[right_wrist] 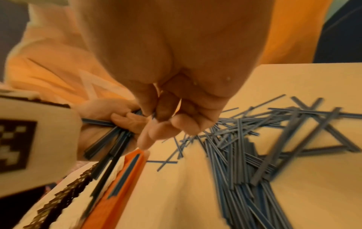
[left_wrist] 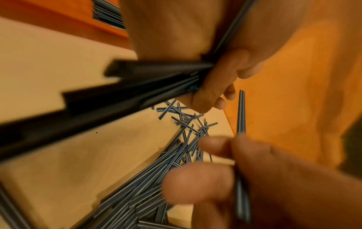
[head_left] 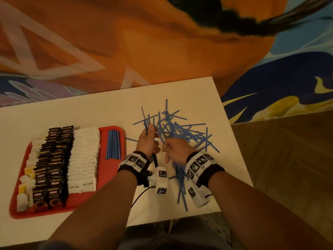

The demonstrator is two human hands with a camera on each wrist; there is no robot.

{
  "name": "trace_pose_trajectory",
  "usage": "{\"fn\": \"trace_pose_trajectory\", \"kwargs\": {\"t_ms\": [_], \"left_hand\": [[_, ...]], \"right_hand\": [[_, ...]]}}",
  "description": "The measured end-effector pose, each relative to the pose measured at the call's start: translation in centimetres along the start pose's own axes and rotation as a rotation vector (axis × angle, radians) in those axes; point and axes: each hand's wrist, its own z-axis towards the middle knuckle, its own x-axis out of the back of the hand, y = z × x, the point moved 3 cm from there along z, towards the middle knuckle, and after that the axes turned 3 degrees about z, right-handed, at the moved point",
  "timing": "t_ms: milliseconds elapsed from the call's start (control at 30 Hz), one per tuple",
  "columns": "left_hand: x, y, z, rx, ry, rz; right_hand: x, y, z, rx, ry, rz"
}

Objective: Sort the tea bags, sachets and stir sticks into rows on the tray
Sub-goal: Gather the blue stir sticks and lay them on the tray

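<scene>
Her left hand (head_left: pixel 148 139) grips a loose bunch of stir sticks (head_left: pixel 153 156) beside the tray (head_left: pixel 111 179), her right hand (head_left: pixel 175 147) pinches one more, and that fanned bundle could slip back into the pile (head_left: pixel 182 130).

1. A white worktop (head_left: pixel 81 109) fills the near and middle part of the scene.
2. Beyond its far edge lies a large orange surface (head_left: pixel 162 42) with pale triangle lines.
3. On the right there is a blue and yellow pattern (head_left: pixel 281 87).
4. A brown wooden floor (head_left: pixel 288 150) shows at the right.
5. The light is warm and dim.
</scene>
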Motion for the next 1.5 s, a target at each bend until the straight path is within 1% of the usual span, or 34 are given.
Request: {"fn": "trace_pose_trajectory", "kwargs": {"t_ms": [133,200,333,400,567,633,700,767,800,867,933,967,1100,1167,1233,1367,1500], "left_hand": [[0.6,1.1,-1.0,-0.047,-0.006,0.11],[1.3,1.4,-1.1,-0.082,0.006,0.081],[3.1,2.6,-1.4,-0.069,0.062,-0.023],[4.0,3.2,-1.8,-0.072,0.047,-0.065],[6.4,4.3,-2.7,-0.085,0.002,-0.083],[7.3,4.8,-2.9,-0.094,0.017,-0.098],[8.1,5.3,-3.2,-0.102,0.025,-0.148],[8.7,5.8,-3.3,-0.122,0.031,-0.224],[8.9,6.1,-3.5,-0.133,0.034,-0.262],[9.2,6.7,-3.7,-0.153,0.039,-0.309],[9.3,7.3,-4.0,-0.167,0.026,-0.345],[9.3,7.6,-4.2,-0.168,0.013,-0.361],[9.4,8.5,-4.9,-0.166,-0.048,-0.352],[9.7,8.8,-5.2,-0.172,-0.083,-0.355],[10.0,9.2,-5.5,-0.186,-0.106,-0.373],[10.0,10.0,-6.0,-0.229,-0.072,-0.362],[10.0,11.3,-6.6,-0.334,-0.025,-0.241]], "right_hand": [[-0.5,-3.2,-0.5,0.121,-0.021,-0.228],[-0.8,-4.3,-0.7,0.158,-0.034,-0.287],[-1.3,-6.4,-1.2,0.191,-0.044,-0.309],[-1.5,-7.5,-1.5,0.206,-0.047,-0.306],[-2.2,-9.5,-2.0,0.19,-0.082,-0.338],[-2.5,-10.0,-2.3,0.163,-0.054,-0.277],[-2.8,-9.9,-2.2,0.14,0.017,-0.196],[-3.5,-9.5,-2.2,0.072,0.056,-0.065],[-4.1,-9.4,-2.3,0.022,0.034,0.045],[-5.4,-9.5,-2.5,-0.082,-0.09,0.292],[-6.5,-10.2,-2.9,-0.134,-0.202,0.46],[-6.9,-10.5,-2.9,-0.137,-0.228,0.5],[-7.7,-11.4,-2.6,-0.106,-0.237,0.551],[-7.7,-11.6,-2.8,-0.104,-0.216,0.601],[-7.7,-11.6,-2.8,-0.114,-0.154,0.591],[-8.0,-11.8,-2.9,-0.171,-0.111,0.635],[-8.2,-11.4,-3.5,-0.308,-0.18,0.856]]}}
